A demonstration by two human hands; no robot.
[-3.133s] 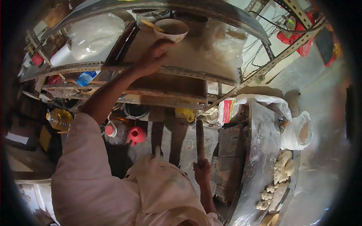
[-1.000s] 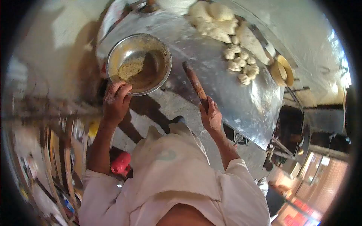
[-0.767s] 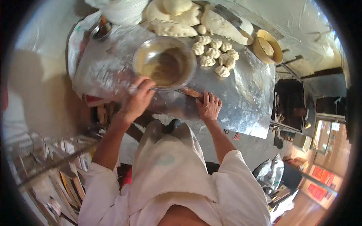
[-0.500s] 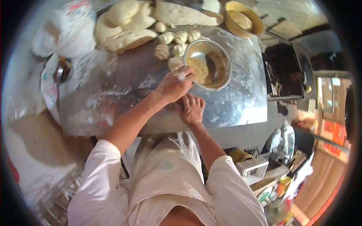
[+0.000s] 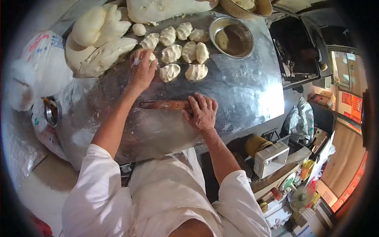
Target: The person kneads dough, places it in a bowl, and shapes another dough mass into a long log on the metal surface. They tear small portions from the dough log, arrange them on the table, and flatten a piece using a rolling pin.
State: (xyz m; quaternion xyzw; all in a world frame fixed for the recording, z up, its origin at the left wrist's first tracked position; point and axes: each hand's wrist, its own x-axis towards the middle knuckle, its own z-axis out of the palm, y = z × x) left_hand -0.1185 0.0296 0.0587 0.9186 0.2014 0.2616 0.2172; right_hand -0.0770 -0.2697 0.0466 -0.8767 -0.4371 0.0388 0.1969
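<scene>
Several small dough pieces (image 5: 171,54) lie in loose rows on the metal worktop (image 5: 237,94). My left hand (image 5: 143,70) is at the left end of these rows, its fingers around a dough piece (image 5: 152,59) that is partly hidden. My right hand (image 5: 203,112) rests on the right end of a wooden rolling pin (image 5: 166,104), which lies crosswise on the worktop below the dough pieces. The metal bowl (image 5: 233,37) with yellowish-brown powder stands to the right of the dough, apart from both hands.
Large dough lumps (image 5: 92,31) lie at the back left, and a long dough slab (image 5: 166,8) at the back. A yellow bowl (image 5: 252,12) stands behind the metal bowl. Plastic bags (image 5: 45,59) and a small metal cup (image 5: 52,110) are at the left. A white crate (image 5: 271,159) sits below right.
The view has turned from the shelf to the worktop. The metal bowl was carried there and let go at the right. My left hand has moved left to the dough; the rolling pin lies under my right hand.
</scene>
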